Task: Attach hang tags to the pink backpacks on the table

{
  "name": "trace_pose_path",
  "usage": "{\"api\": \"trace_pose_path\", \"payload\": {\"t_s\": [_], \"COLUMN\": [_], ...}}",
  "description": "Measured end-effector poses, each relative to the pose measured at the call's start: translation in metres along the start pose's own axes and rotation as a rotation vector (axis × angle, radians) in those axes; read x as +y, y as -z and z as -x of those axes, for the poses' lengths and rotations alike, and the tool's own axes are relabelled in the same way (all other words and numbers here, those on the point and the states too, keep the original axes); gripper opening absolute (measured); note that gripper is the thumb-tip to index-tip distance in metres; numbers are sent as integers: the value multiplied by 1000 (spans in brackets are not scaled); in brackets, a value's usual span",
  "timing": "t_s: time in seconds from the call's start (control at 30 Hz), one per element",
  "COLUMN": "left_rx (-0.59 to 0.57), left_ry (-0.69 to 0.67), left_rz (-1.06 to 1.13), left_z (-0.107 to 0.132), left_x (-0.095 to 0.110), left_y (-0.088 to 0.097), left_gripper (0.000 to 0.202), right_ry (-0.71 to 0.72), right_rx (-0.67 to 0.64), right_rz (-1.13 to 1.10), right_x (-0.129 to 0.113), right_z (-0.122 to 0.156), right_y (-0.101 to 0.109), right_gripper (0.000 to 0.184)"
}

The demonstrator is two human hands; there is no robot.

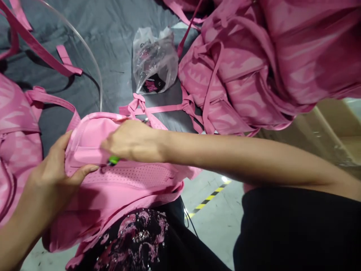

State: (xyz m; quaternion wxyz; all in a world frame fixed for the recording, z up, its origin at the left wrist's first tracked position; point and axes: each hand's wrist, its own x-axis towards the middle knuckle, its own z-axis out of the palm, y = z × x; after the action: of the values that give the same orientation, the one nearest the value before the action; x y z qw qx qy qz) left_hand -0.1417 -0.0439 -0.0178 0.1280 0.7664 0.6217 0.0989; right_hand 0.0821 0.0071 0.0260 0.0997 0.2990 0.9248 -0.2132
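Note:
A pink backpack [113, 177] lies tilted over the table's near edge, with a perforated, padded panel facing me. My left hand [53, 169] grips its rim at the left, fingers behind and thumb across the front. Over the upper part of the panel, my right hand [135, 141] is closed and somewhat blurred, its back towards me. A small tool with a bright green end [113, 160] sticks out below that fist; the rest of it is hidden, so its kind is unclear.
More pink backpacks [239, 71] are piled at the right, and another backpack [17, 113] lies at the left. A clear plastic bag [155, 56] with black-and-pink items rests on the grey cloth [113, 26]. A clear tube [90, 52] curves behind; a cardboard box [304, 139] stands right.

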Motion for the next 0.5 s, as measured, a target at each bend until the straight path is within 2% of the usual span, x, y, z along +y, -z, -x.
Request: {"api": "trace_pose_path", "payload": {"t_s": [0.07,0.1,0.17,0.27,0.33,0.4,0.5], "left_rx": [27,35,1,-59,-77,-90,-125], "left_ry": [-17,-30,-51,-26,-1,30,109], "left_rz": [26,55,123,158,199,279,399], "left_z": [-1,-2,-6,-10,-9,-6,-2], "left_x": [-1,-2,-6,-9,-6,1,7], "left_y": [-1,-3,-7,-12,-14,-16,-17], "left_gripper": [79,79,78,80,84,85,85], "right_ry": [-59,-103,-148,-132,-114,-105,-104], "right_rx": [-103,-110,-93,-10,96,260,587], "right_rz": [127,182,261,328,388,448,394], "right_x": [9,13,20,24,23,21,26], "right_z": [24,34,50,53,47,42,48], "right_y": [-9,-14,-25,-38,-44,-48,-55], "right_gripper": [21,20,23,20,16,16,36]}}
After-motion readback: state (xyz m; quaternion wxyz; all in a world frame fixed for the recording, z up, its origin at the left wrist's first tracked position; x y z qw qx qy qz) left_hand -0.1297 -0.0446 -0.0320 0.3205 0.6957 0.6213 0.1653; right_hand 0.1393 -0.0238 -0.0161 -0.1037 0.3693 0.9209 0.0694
